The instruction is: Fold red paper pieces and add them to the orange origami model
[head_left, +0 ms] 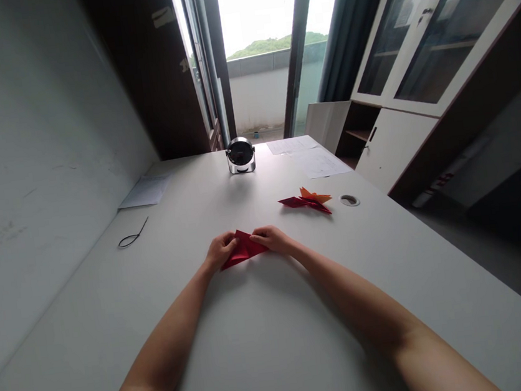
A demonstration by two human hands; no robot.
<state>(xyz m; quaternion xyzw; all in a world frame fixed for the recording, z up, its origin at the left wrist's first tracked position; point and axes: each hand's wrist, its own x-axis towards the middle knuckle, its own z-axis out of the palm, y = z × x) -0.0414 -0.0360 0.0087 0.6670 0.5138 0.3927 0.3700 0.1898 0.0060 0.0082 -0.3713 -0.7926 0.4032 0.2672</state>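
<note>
A sheet of red folded paper lies between my hands on the white table, with a peak at its far side and creases across it. My left hand pinches its left side between thumb and fingers. On the opposite side, my right hand grips the paper near its upper right edge. Parts of the paper are hidden beneath my fingers. Beyond my right hand rest folded paper pieces, dark red and orange, touching each other.
A roll of tape lies right of the folded pieces. A round black device on a stand is at the table's far side. A black cable tie lies at left, near papers. More sheets lie at the far right.
</note>
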